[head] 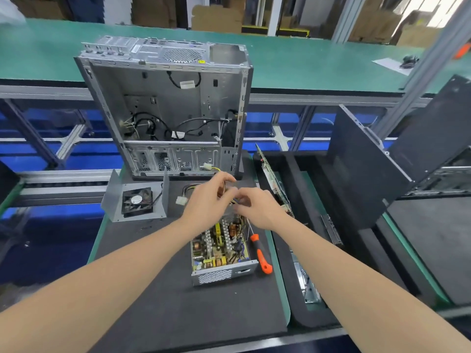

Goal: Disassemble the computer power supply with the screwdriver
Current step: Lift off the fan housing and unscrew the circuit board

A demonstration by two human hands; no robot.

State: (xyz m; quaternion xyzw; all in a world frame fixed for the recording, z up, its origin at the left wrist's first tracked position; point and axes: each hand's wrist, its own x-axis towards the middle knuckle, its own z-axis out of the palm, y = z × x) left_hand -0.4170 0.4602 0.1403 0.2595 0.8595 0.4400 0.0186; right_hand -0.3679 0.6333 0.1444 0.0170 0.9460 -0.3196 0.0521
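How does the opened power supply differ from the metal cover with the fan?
The opened power supply holds a crowded circuit board; the metal cover holds only a black fan. The left hand and right hand grip the supply's wires; the cover lies untouched. Both are grey sheet metal.

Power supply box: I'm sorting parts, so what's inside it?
The open power supply holds a circuit board with coils and heatsinks. The left hand, gripping wires, and right hand hide its far end.

Orange, silver, grey
The screwdriver (262,256) was orange and black; the power supply (224,274) was silver with a perforated grille; the mat (153,289) was dark grey.
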